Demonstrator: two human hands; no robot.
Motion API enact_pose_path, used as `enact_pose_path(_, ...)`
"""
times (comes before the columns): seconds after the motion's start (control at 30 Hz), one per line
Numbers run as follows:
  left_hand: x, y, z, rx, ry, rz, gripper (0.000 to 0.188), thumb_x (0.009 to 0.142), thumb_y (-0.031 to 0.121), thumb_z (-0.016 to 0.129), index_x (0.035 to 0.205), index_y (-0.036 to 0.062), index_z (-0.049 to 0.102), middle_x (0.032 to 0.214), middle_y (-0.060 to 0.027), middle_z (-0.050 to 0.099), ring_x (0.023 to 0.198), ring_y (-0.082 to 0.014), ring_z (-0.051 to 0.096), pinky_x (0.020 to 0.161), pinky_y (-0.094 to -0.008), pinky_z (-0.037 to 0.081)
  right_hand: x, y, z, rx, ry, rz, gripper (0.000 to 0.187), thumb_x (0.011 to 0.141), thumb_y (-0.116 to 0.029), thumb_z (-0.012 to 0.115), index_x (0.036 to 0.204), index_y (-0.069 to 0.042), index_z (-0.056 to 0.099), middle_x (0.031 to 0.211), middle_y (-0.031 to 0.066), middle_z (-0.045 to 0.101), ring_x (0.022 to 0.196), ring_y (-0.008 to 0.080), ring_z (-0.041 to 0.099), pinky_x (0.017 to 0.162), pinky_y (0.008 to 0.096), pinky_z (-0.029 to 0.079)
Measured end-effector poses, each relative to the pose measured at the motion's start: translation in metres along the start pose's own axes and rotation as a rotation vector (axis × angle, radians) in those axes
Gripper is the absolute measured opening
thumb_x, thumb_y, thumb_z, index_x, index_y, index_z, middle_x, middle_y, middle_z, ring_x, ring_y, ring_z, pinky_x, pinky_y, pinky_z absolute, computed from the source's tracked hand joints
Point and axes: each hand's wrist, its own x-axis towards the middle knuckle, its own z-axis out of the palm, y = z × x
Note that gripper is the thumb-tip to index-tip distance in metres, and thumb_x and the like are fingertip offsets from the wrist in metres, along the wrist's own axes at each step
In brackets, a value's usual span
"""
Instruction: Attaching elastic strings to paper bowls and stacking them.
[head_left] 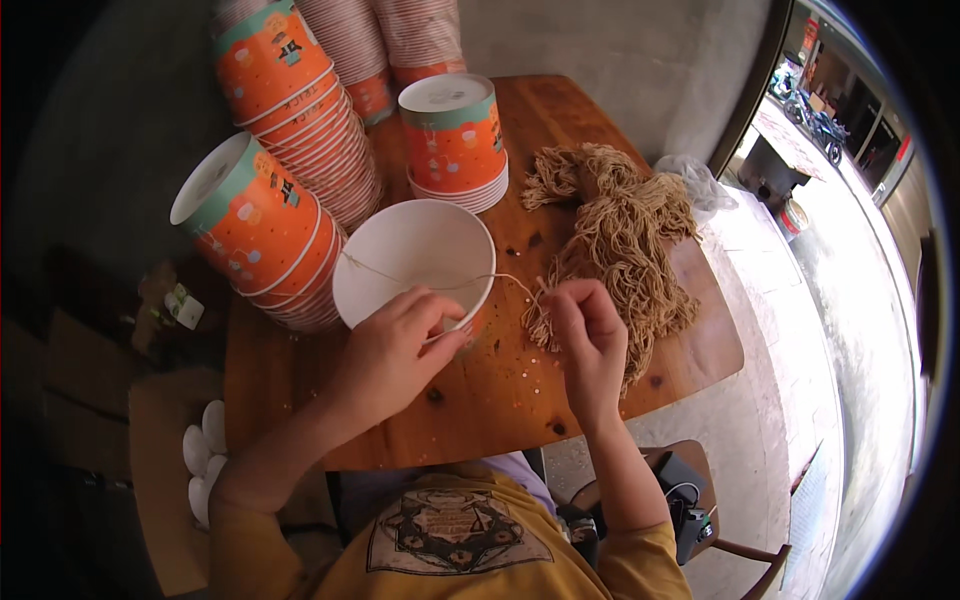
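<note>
A paper bucket (385,245), white inside, stands on the wooden table with its opening tilted toward me. My left hand (400,340) grips its near rim, fingers over the edge and thumb on the outside. A thin beige string (508,277) crosses the opening from the far left side of the rim and runs on to the right. Its right part is pinched between the thumb and fingers of my right hand (588,335), held above the table. Beside that hand lies a large bundle of wavy beige strings (630,240).
Upside-down orange buckets stand in a leaning front stack (265,220), a taller stack (290,80) and a shorter stack (455,135). A clear plastic bag (692,185) lies at the right edge. A cardboard box (160,440) holding white round pieces sits lower left; a chair (700,470) stands lower right.
</note>
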Motion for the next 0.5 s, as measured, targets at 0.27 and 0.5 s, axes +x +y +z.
enact_pose_path(0.27, -0.003, -0.003, -0.054, -0.189, -0.071, -0.108, 0.03, 0.086, -0.001, 0.057, 0.115, 0.0034, 0.062, 0.098, -0.0002, 0.058, 0.082, -0.009, 0.055, 0.078, -0.0245, 0.046, 0.002, 0.035, 0.027, -0.149, -0.127, -0.367, 0.004, 0.098, -0.004, 0.054, 0.099, 0.0, 0.054, 0.094, 0.0083, 0.064, 0.082, 0.014, 0.059, 0.075, 0.0267, 0.049)
enact_pose_path(0.5, -0.008, -0.01, -0.068, -0.519, -0.119, -0.286, 0.035, 0.091, 0.003, 0.058, 0.125, 0.0033, 0.06, 0.101, 0.0028, 0.062, 0.086, -0.0036, 0.054, 0.082, -0.0213, 0.046, -0.013, 0.035, 0.048, -0.409, -0.272, -0.537, 0.005, 0.093, 0.0, 0.057, 0.096, -0.001, 0.054, 0.108, 0.0158, 0.067, 0.091, 0.0257, 0.065, 0.082, 0.0336, 0.05)
